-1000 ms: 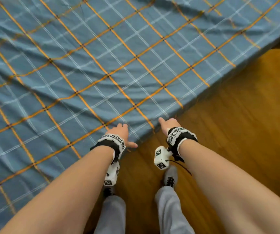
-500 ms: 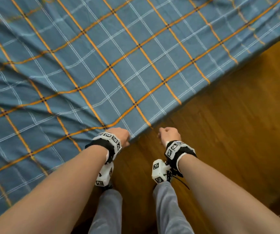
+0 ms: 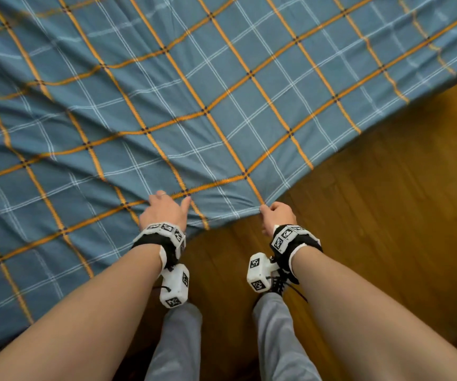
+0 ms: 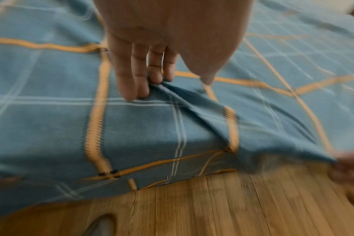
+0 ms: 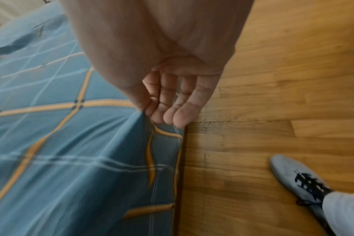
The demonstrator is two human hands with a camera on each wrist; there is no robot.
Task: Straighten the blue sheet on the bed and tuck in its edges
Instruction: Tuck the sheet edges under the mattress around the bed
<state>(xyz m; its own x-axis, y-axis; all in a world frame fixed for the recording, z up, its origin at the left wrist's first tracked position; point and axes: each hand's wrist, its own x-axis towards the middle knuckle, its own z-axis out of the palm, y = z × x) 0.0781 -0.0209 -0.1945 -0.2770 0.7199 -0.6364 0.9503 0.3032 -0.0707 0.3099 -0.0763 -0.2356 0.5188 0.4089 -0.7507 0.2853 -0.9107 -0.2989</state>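
Note:
The blue sheet (image 3: 222,92) with orange and white checks covers the bed, and its near corner hangs over the bed's edge. My left hand (image 3: 164,210) lies on top of the sheet just inside that corner. In the left wrist view its fingers (image 4: 139,76) are straight and press down beside a raised fold, with the thumb held apart. My right hand (image 3: 277,215) holds the corner's edge. In the right wrist view its thumb and fingers (image 5: 162,108) pinch the sheet (image 5: 61,151), and creases fan out from the pinch.
A wooden floor (image 3: 387,215) lies to the right of the bed and below it. My legs in grey trousers (image 3: 180,339) stand at the corner, with a grey shoe (image 5: 297,177) on the floor. A dark bed-frame edge (image 5: 179,175) shows under the hanging sheet.
My left hand has let go of the sheet's edge and moved up onto the bed top with its fingers spread flat. My right hand keeps its pinch on the edge, and the corner is drawn tauter.

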